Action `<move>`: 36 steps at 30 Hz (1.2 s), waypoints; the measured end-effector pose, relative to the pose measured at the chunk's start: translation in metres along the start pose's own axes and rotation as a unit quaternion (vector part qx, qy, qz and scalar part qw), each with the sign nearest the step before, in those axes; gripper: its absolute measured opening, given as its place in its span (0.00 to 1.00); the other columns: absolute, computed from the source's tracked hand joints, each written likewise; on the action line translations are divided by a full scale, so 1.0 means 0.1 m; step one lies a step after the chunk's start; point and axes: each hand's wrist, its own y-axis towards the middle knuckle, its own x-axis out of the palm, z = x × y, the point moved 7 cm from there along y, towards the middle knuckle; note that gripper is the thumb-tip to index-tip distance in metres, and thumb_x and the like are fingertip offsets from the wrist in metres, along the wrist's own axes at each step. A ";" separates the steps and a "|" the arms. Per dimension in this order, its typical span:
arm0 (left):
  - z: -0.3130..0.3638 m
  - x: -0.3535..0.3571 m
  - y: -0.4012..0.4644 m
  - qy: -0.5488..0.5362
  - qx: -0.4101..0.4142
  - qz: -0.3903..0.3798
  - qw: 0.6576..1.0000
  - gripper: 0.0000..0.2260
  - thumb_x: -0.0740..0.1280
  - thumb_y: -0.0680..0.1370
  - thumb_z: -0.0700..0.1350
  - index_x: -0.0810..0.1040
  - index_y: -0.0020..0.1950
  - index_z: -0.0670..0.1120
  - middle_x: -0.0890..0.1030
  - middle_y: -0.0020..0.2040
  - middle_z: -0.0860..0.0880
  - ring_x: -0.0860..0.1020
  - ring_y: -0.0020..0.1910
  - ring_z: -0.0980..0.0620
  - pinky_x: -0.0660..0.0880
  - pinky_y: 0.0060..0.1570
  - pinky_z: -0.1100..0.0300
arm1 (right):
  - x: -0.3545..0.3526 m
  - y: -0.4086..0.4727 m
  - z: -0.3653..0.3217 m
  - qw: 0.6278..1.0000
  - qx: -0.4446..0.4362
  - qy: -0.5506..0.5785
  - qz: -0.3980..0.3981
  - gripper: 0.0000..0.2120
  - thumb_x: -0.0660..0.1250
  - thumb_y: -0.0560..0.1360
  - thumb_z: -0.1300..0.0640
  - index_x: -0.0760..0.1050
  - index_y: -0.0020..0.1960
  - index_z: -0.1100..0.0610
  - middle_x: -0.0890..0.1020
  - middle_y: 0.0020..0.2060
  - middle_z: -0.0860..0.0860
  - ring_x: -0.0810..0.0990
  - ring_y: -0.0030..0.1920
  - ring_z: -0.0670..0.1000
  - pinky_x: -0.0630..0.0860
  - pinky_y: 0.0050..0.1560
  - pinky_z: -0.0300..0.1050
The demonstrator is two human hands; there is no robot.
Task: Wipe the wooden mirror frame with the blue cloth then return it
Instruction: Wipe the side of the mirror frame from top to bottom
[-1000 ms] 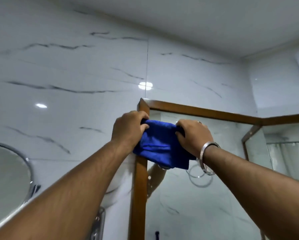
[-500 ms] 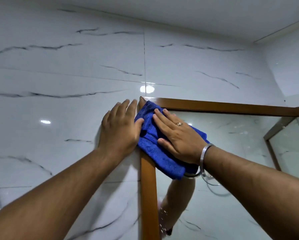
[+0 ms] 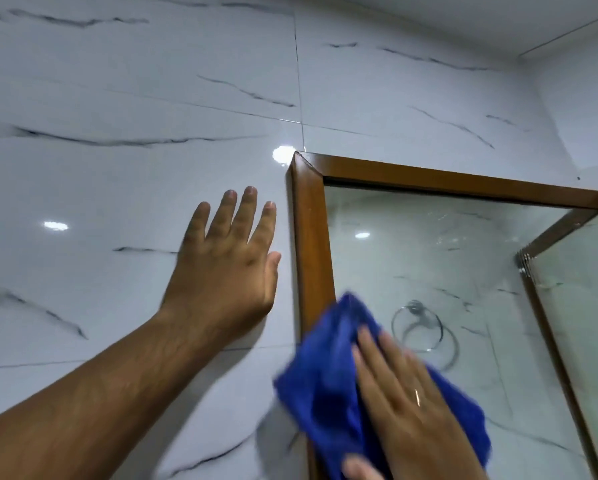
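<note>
The wooden mirror frame (image 3: 309, 237) hangs on a white marble wall, its top left corner in the middle of the view. The blue cloth (image 3: 325, 382) is pressed over the frame's left upright, low in the view. My right hand (image 3: 404, 403) lies flat on the cloth with fingers spread, blurred by motion. My left hand (image 3: 231, 265) rests flat and open on the wall tile just left of the frame, holding nothing.
The mirror glass (image 3: 429, 265) reflects a chrome towel ring (image 3: 425, 329) and marble tiles. A second wood-framed mirror panel (image 3: 574, 306) meets the first at the right corner. The ceiling runs across the top right.
My right hand has slid the cloth down the left upright from the top corner. My left hand has let go of the cloth and now lies flat on the wall.
</note>
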 end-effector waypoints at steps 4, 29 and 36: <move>0.01 -0.01 0.00 -0.005 0.004 -0.007 1.000 0.30 0.45 0.81 0.57 0.52 0.82 0.47 0.52 0.82 0.41 0.51 0.81 0.40 0.50 0.78 0.40 | -0.02 0.00 0.08 0.999 -0.032 0.002 -0.012 0.34 0.55 0.76 0.41 0.52 0.78 0.54 0.55 0.78 0.51 0.52 0.78 0.52 0.53 0.75 0.49; 0.08 0.03 -0.46 -0.009 0.020 -0.032 0.999 0.32 0.48 0.79 0.60 0.61 0.80 0.46 0.59 0.80 0.40 0.57 0.80 0.39 0.58 0.76 0.39 | -0.50 1.70 0.60 0.984 0.129 0.098 0.078 0.28 0.57 0.80 0.57 0.52 0.77 0.53 0.50 0.78 0.50 0.49 0.78 0.52 0.51 0.77 0.49; 0.15 0.07 -0.63 -0.006 0.003 -0.033 0.999 0.31 0.45 0.80 0.58 0.56 0.82 0.46 0.55 0.81 0.40 0.53 0.80 0.38 0.54 0.77 0.39 | -0.10 0.01 -0.05 0.985 0.095 0.130 0.055 0.27 0.53 0.78 0.50 0.54 0.77 0.47 0.57 0.77 0.46 0.53 0.77 0.47 0.50 0.76 0.42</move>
